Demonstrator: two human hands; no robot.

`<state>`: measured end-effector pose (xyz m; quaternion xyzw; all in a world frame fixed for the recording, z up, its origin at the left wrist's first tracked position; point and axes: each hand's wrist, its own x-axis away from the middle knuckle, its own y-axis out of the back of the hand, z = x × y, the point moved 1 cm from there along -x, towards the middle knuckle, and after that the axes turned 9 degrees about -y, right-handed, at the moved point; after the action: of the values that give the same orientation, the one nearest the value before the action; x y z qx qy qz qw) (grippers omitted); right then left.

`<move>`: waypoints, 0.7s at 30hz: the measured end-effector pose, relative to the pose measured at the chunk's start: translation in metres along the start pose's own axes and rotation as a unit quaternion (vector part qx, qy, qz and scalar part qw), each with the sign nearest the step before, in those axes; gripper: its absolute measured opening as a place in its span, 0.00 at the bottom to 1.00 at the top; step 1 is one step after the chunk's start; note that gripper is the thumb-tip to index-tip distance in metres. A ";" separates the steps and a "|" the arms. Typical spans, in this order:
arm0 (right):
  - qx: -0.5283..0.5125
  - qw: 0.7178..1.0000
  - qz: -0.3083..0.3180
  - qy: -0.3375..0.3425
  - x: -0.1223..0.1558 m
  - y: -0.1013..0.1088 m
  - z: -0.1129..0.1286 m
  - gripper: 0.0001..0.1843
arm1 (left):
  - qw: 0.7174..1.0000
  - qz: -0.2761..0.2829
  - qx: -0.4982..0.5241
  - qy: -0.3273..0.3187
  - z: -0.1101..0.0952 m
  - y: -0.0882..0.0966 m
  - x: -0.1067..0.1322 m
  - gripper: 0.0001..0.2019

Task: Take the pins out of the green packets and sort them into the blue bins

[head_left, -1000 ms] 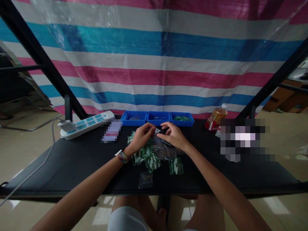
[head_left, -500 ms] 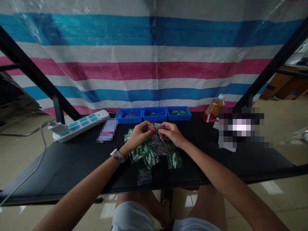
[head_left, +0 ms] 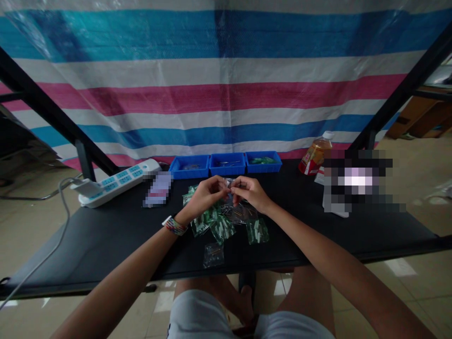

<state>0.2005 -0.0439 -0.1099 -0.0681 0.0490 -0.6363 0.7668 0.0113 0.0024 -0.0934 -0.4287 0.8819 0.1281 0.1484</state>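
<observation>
My left hand (head_left: 204, 195) and my right hand (head_left: 249, 192) meet above the middle of a black table (head_left: 106, 235). Both pinch one small clear plastic bag (head_left: 229, 183) between their fingertips. Beneath the hands lies a heap of several small bags (head_left: 226, 223), some with green parts, some with thin brown parts. One clear bag (head_left: 213, 254) lies alone near the front edge. A beaded band sits on my left wrist.
Three blue bins (head_left: 226, 165) stand in a row at the table's back. A white power strip (head_left: 118, 181) lies at the back left, its cable hanging off the left side. A bottle of amber drink (head_left: 315, 156) stands at the back right. A striped tarp hangs behind.
The hands have come closer together and lifted the small clear bag slightly off the heap. The view has tipped down a little.
</observation>
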 end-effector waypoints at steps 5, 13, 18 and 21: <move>-0.001 1.000 0.012 -0.002 -0.001 0.001 -0.001 0.20 | 1.000 -0.005 0.004 0.009 0.001 0.001 -0.001 0.19; 0.004 0.995 -0.032 0.100 0.001 -0.001 0.007 0.19 | 0.998 0.023 -0.029 0.041 -0.003 0.004 0.005 0.33; 0.099 0.970 -0.082 0.208 0.004 0.001 0.009 0.08 | 0.999 0.023 -0.029 0.037 -0.004 0.005 0.002 0.25; 0.155 0.962 -0.083 0.207 0.007 0.000 0.008 0.05 | 0.999 -0.007 -0.009 0.037 -0.003 0.002 0.001 0.19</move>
<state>0.2032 -0.0502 -0.1016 0.1812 0.1016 -0.6979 0.6854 0.0085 0.0013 -0.0905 -0.4407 0.8825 0.1189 0.1130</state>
